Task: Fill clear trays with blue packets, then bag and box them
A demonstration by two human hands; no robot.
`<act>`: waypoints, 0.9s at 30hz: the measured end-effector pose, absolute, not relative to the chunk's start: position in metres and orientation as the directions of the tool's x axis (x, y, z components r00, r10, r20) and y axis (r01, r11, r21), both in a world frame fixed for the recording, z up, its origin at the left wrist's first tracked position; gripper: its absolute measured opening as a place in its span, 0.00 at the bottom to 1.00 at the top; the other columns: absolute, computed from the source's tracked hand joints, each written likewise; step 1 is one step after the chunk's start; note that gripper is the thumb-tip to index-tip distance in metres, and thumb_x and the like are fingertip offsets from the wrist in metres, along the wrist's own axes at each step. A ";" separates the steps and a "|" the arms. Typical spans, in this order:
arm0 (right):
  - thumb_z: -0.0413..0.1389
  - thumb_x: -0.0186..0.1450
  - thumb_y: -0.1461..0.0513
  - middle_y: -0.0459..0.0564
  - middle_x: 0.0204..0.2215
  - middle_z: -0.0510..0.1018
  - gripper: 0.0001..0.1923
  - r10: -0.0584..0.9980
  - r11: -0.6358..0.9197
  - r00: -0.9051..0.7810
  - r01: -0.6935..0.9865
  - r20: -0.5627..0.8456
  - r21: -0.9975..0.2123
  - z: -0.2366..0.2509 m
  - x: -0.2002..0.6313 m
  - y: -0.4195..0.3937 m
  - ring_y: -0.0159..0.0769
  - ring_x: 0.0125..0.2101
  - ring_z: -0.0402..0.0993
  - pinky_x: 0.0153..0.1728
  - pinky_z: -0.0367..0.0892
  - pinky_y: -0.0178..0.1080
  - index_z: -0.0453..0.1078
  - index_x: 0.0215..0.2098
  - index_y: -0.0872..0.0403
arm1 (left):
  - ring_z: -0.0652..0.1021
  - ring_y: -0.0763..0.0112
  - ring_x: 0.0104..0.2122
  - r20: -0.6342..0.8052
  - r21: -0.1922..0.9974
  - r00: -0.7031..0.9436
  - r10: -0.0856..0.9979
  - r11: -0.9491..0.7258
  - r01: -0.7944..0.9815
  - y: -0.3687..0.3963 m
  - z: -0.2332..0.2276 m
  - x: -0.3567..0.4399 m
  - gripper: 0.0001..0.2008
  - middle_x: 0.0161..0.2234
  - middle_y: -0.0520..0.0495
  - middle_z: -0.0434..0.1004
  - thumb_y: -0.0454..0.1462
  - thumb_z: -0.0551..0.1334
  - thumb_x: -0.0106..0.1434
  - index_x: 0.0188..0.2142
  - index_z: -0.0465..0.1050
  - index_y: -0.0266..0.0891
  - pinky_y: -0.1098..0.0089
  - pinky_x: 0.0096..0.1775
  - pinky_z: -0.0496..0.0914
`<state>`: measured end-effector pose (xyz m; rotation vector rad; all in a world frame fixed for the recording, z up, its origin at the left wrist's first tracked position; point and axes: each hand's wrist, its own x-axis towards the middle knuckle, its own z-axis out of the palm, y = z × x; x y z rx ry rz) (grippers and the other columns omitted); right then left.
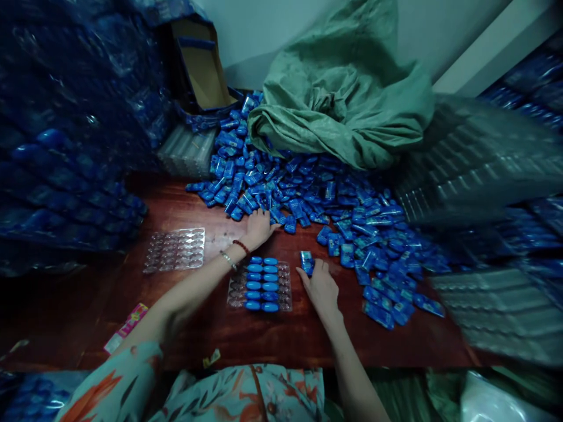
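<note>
My left hand (259,230) reaches to the front edge of a heap of small blue wrapped packets (281,187). Its thumb is spread to the right and the fingertips touch the packets. Between thumb and forefinger, my right hand (323,287) grips one blue packet (307,262) just above the table. Left of that hand lies a clear plastic blister tray (285,287). Blue oblong pieces (263,285) fill its two middle columns, and its side columns show bare cavities. Another clear blister tray (176,250), with nothing in its cavities, lies left of my left forearm.
A green woven sack (343,111) slumps behind the heap. Stacks of clear trays stand at right (484,158) and back left (188,151). Blue wrapped packs (65,176) tower at left, beside an open box (204,70). A pink wrapper (126,328) lies near the table's front edge.
</note>
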<state>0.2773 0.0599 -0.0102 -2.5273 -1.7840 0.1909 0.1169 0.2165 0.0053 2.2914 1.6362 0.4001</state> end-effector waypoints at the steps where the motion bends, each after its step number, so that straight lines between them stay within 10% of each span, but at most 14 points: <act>1: 0.50 0.64 0.49 0.57 0.39 0.70 0.20 0.938 -0.347 0.340 0.923 -0.070 -0.165 -0.014 0.280 0.057 0.42 0.35 0.74 0.27 0.63 0.36 0.61 0.44 0.57 | 0.70 0.52 0.45 0.037 0.393 0.306 0.951 -0.295 0.871 0.219 0.003 0.125 0.18 0.42 0.31 0.70 0.43 0.61 0.60 0.42 0.67 0.28 0.59 0.45 0.65; 11: 0.51 0.61 0.47 0.47 0.27 0.75 0.23 0.917 -0.327 0.331 0.307 -0.222 -0.893 -0.028 0.303 0.028 0.35 0.25 0.73 0.26 0.69 0.37 0.64 0.46 0.54 | 0.74 0.66 0.39 0.058 0.596 0.363 0.930 -0.324 0.735 0.204 -0.011 0.066 0.08 0.40 0.44 0.75 0.33 0.56 0.63 0.42 0.68 0.35 0.68 0.42 0.68; 17: 0.52 0.62 0.53 0.53 0.40 0.76 0.15 0.979 -0.064 0.200 0.513 0.047 -0.856 0.003 0.285 0.049 0.38 0.39 0.74 0.41 0.69 0.40 0.69 0.42 0.53 | 0.76 0.65 0.37 0.033 0.864 0.148 0.988 -0.103 0.493 0.158 -0.007 0.003 0.13 0.37 0.45 0.76 0.42 0.56 0.62 0.40 0.71 0.36 0.66 0.39 0.71; 23: 0.50 0.62 0.49 0.47 0.28 0.75 0.26 0.929 -0.234 0.362 0.418 -0.076 -0.878 -0.013 0.292 0.064 0.33 0.23 0.72 0.27 0.68 0.36 0.63 0.52 0.56 | 0.74 0.74 0.24 -0.206 0.955 0.026 0.978 0.195 0.225 0.136 -0.015 -0.015 0.21 0.37 0.45 0.76 0.46 0.59 0.57 0.47 0.68 0.36 0.72 0.26 0.71; 27: 0.47 0.65 0.49 0.52 0.30 0.75 0.23 0.921 -0.351 0.384 0.745 -0.066 -0.568 -0.017 0.304 0.063 0.38 0.29 0.72 0.30 0.66 0.38 0.69 0.47 0.55 | 0.77 0.69 0.31 -0.167 0.945 0.022 0.986 0.154 0.289 0.134 -0.026 -0.013 0.19 0.39 0.45 0.76 0.45 0.60 0.58 0.46 0.70 0.37 0.68 0.32 0.73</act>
